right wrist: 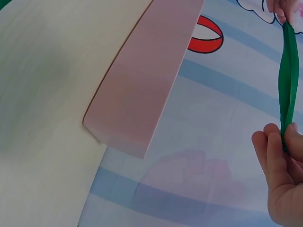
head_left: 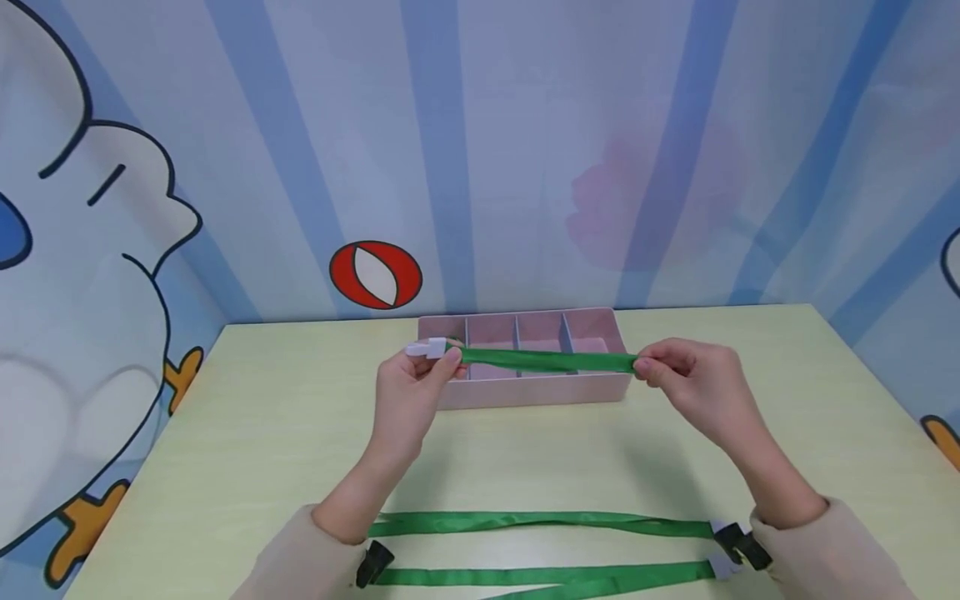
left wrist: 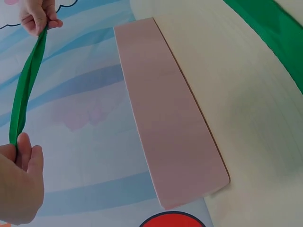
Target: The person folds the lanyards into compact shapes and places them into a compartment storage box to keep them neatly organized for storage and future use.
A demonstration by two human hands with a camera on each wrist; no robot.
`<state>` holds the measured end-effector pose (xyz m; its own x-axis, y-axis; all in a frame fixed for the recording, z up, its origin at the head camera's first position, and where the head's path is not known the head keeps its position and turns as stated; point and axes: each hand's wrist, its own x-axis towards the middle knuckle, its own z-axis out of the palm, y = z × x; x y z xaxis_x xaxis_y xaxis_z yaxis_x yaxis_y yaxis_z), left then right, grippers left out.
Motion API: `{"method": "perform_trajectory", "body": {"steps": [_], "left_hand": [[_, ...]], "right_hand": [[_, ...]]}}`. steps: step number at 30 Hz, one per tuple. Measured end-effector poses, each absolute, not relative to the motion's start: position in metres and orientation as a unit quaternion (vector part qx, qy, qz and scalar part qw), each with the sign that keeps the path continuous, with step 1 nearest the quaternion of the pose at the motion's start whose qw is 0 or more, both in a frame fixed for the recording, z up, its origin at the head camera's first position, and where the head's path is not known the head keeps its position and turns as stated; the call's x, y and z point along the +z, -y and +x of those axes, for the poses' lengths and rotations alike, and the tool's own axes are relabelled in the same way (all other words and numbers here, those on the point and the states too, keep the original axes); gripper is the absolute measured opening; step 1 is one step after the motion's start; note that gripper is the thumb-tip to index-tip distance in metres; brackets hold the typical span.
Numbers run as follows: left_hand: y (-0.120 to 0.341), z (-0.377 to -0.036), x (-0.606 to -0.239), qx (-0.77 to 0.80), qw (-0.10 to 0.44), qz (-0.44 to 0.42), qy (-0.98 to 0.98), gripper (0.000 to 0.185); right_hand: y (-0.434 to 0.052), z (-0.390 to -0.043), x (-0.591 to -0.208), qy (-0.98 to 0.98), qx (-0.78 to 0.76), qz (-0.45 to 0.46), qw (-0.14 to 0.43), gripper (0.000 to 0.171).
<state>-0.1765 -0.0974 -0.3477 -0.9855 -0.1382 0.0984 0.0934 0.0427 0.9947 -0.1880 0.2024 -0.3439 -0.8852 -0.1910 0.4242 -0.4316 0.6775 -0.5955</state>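
A green lanyard (head_left: 551, 361) is stretched level between my two hands, in front of and above the pink box. My left hand (head_left: 405, 396) pinches it beside its white plastic end piece (head_left: 426, 348). At the other end, my right hand (head_left: 701, 387) pinches the strap between thumb and fingers. Both wrist views show the doubled green strap (left wrist: 27, 82) running taut from hand to hand. More green lanyards (head_left: 540, 522) lie across the table nearer to me, with black buckles (head_left: 373, 565) at their ends; my sleeves partly hide them.
Behind the held strap, a pink box (head_left: 532, 394) with several compartments stands near the table's back edge. The pale table (head_left: 300, 400) meets a blue striped backdrop (head_left: 510, 150) printed with cartoon shapes.
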Motion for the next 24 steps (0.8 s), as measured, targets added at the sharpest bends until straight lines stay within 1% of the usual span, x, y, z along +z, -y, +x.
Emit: {"method": "perform_trajectory", "body": {"steps": [2,4,8,10,13,17,22,24], "left_hand": [[0.098,-0.178,-0.349,-0.685,0.084,0.013,0.723,0.018],[0.098,-0.179,-0.350,-0.680,0.082,0.016,0.728,0.018],[0.100,-0.181,-0.351,-0.686,0.071,0.029,0.723,0.019],[0.101,-0.182,-0.352,-0.697,0.053,0.039,0.714,0.020],[0.102,-0.184,-0.353,-0.711,0.020,0.052,0.701,0.021],[0.102,-0.183,-0.353,-0.724,-0.006,0.054,0.688,0.021],[0.097,-0.181,-0.351,-0.760,-0.014,0.063,0.647,0.025],[0.095,-0.180,-0.350,-0.771,-0.015,0.072,0.633,0.026]], "right_hand": [[-0.203,-0.188,-0.343,0.900,0.366,0.175,0.163,0.004],[-0.203,-0.188,-0.342,0.896,0.380,0.180,0.141,0.003],[-0.205,-0.189,-0.340,0.883,0.434,0.168,0.064,0.008],[-0.208,-0.190,-0.339,0.867,0.474,0.150,0.029,0.012],[-0.213,-0.192,-0.338,0.835,0.534,0.131,-0.008,0.018],[-0.217,-0.194,-0.340,0.806,0.575,0.134,-0.037,0.017],[-0.220,-0.195,-0.342,0.780,0.606,0.144,-0.055,0.007],[-0.221,-0.195,-0.342,0.766,0.623,0.146,-0.060,0.007]]}}
